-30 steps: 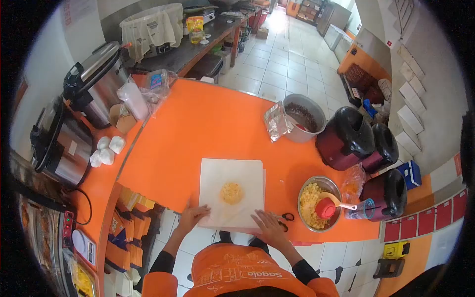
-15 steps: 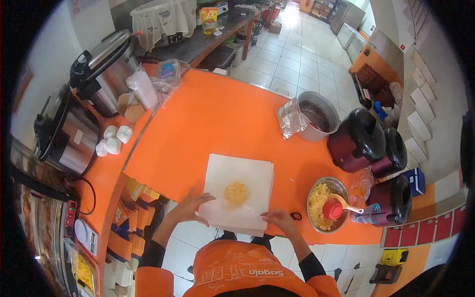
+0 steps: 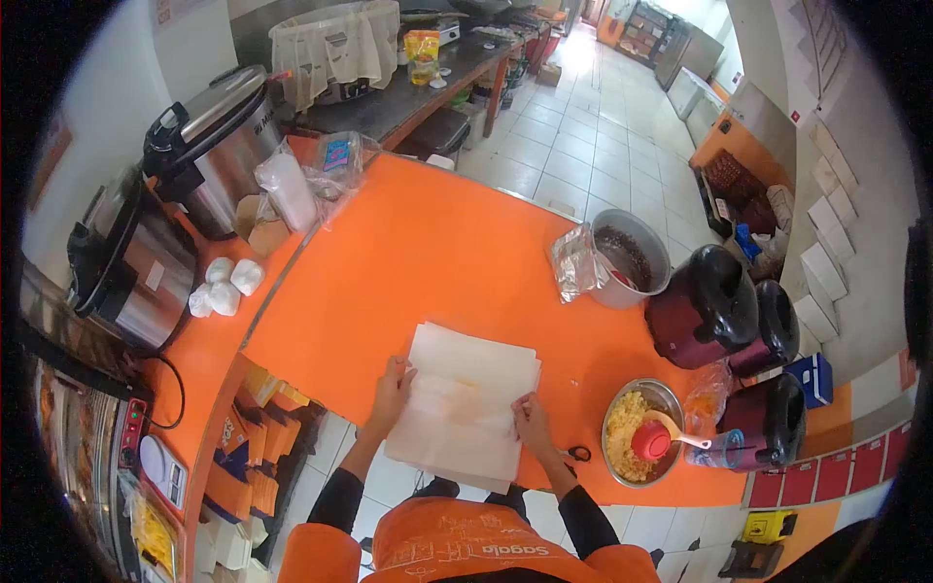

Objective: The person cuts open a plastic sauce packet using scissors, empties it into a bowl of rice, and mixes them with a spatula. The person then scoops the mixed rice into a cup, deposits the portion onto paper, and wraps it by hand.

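Note:
A stack of white paper sheets (image 3: 462, 437) lies at the front edge of the orange table, its top sheet folded over a round yellow mound that shows only faintly through it. My left hand (image 3: 392, 391) pinches the paper's left edge. At the right edge, the fingers of my right hand (image 3: 532, 424) are closed on the same paper. Right of that hand is a steel bowl (image 3: 673, 398) of yellow crumbly food (image 3: 623, 420), with a red cup (image 3: 651, 440) and a pale spoon (image 3: 680, 431) in it. Black scissor handles (image 3: 580, 454) show beside my right hand.
A grey pot (image 3: 649, 242) with foil (image 3: 575, 262) stands at the back right, near dark red containers (image 3: 704, 307). Two large steel cookers (image 3: 146, 264) and white wrapped balls (image 3: 224, 298) are on the left. A clear cup (image 3: 724, 448) lies beyond the bowl.
The near part of the top sheet has been folded away from me over the yellow mound. Both hands have moved up along the paper's sides, and my left fingers have closed on it.

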Available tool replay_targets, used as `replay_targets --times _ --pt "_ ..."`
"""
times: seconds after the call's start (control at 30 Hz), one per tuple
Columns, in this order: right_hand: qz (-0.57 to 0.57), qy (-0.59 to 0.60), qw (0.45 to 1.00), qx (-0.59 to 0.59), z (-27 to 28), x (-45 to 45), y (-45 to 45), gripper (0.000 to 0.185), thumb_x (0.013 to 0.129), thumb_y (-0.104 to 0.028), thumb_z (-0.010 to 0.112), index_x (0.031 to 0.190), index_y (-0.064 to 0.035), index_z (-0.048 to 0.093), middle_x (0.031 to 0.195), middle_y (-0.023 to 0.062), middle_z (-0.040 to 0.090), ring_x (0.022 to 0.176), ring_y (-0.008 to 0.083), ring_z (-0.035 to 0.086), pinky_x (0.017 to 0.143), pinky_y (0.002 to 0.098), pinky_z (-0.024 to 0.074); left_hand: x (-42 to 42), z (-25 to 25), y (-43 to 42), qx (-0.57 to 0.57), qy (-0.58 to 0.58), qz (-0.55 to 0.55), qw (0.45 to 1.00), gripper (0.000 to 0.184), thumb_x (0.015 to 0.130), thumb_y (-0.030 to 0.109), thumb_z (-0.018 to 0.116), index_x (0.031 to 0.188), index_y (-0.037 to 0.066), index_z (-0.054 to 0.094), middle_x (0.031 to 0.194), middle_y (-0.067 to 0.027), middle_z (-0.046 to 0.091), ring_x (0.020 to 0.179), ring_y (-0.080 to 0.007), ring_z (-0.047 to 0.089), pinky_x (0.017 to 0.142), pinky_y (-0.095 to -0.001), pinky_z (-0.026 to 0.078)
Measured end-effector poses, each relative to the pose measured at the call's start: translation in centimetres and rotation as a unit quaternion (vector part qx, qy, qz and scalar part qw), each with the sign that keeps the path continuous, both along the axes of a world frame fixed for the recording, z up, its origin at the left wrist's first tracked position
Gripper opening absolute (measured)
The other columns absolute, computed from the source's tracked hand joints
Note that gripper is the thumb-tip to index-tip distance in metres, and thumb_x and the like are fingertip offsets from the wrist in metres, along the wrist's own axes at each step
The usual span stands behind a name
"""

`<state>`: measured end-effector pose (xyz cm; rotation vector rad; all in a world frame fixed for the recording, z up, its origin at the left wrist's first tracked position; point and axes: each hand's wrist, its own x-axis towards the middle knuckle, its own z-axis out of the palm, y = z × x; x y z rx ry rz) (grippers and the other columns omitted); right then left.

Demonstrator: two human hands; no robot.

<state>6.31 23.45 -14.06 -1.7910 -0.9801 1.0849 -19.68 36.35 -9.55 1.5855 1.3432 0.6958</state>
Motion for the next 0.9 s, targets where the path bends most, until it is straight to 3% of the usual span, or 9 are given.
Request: replay_targets --times 0.1,0.17,0.23,0.3,0.37,0.5,0.6,0.67,0.9 --pt "0.062 -0.146 0.987 -0.029 0.9 -0.4 -0.1 0.013 0.088 -0.011 0.05 0.097 -0.0039 0.043 0.065 0.0099 0.052 0.057 0.0174 0.055 0.047 0.0327 0.0464 0.2 -0.5 -0.5 0.053 0.07 0.069 0.994 0.016 0.087 0.007 0.05 0.102 0.004 0.046 0.071 -0.0131 0.054 0.059 -0.0231 0.052 0.052 -0.034 0.041" --pt "0.098 -0.424 0.898 0.059 6.4 -2.1 1.3 0.019 0.084 -0.006 0.05 0.102 -0.003 0.044 0.084 0.02 0.055 0.08 0.0291 0.057 0.068 0.0404 0.0488 0.7 -0.1 -1.7 0.088 0.097 0.112 0.985 0.016 0.087 0.007 0.049 0.103 0.006 0.045 0.072 -0.0124 0.052 0.065 -0.0261 0.053 0.059 -0.0347 0.042" --pt "0.081 -0.433 0.887 0.137 7.6 -2.8 4.9 0.026 0.081 -0.003 0.052 0.105 -0.0029 0.044 0.093 0.022 0.053 0.088 0.033 0.054 0.077 0.0429 0.0449 1.7 1.9 -4.3 0.301 0.16 0.169 0.925 0.021 0.083 0.002 0.047 0.104 0.003 0.046 0.093 -0.0165 0.053 0.089 -0.0328 0.051 0.075 -0.0446 0.039" --pt "0.064 -0.436 0.871 0.216 6.9 -3.4 6.3 0.033 0.078 -0.001 0.053 0.109 -0.0027 0.044 0.102 0.0239 0.051 0.096 0.0369 0.05 0.086 0.0454 0.041 1.7 0.6 -7.7 0.219 0.141 -0.028 0.965 0.027 0.079 0.005 0.048 0.106 0.004 0.051 0.117 -0.0156 0.047 0.112 -0.0292 0.042 0.094 -0.0475 0.031" --pt "0.099 -0.487 0.847 0.188 4.1 -3.6 7.9 0.04 0.076 -0.001 0.054 0.114 -0.0019 0.043 0.104 0.0207 0.051 0.095 0.035 0.051 0.087 0.044 0.0388 3.4 2.3 -9.9 0.269 0.165 -0.15 0.937 0.044 0.076 0.008 0.05 0.12 0.003 0.047 0.126 -0.0137 0.044 0.123 -0.0291 0.036 0.103 -0.0494 0.022" --pt "0.168 -0.453 0.868 0.116 3.2 -3.2 8.4 0.041 0.079 -0.005 0.053 0.118 -0.0003 0.041 0.104 0.0172 0.051 0.097 0.0314 0.049 0.085 0.0399 0.0383 4.1 1.1 -10.8 0.3 0.23 -0.183 0.908 0.048 0.078 0.006 0.047 0.126 0.003 0.042 0.132 -0.0161 0.039 0.127 -0.0313 0.032 0.104 -0.0512 0.02" --pt "0.08 -0.418 0.893 0.148 4.2 -3.7 8.6 0.035 0.08 -0.01 0.054 0.115 -0.0058 0.048 0.099 0.0126 0.052 0.099 0.0262 0.048 0.086 0.0418 0.0337 3.8 0.7 -10.6 0.3 0.265 -0.206 0.893 0.059 0.077 0.012 0.048 0.134 0.004 0.034 0.139 -0.0142 0.033 0.132 -0.028 0.025 0.105 -0.0517 0.018" --pt "0.081 -0.413 0.906 0.039 5.5 -3.7 9.0 0.024 0.077 -0.014 0.062 0.1 -0.0137 0.059 0.096 0.0078 0.051 0.098 0.0231 0.047 0.088 0.0492 0.0281 3.6 1.1 -10.2 0.31 0.286 -0.228 0.878 0.06 0.077 0.012 0.048 0.134 0.004 0.033 0.139 -0.014 0.032 0.131 -0.0281 0.026 0.105 -0.0525 0.018" --pt "0.124 -0.387 0.897 0.174 7.7 -3.0 7.2 0.012 0.072 -0.019 0.069 0.083 -0.0161 0.065 0.107 0.0065 0.055 0.111 0.0209 0.045 0.094 0.0528 0.0227 3.0 1.3 -8.0 0.344 0.278 -0.251 0.861 0.064 0.074 0.003 0.047 0.136 0.009 0.032 0.14 -0.0143 0.03 0.13 -0.0284 0.028 0.104 -0.0512 0.022"
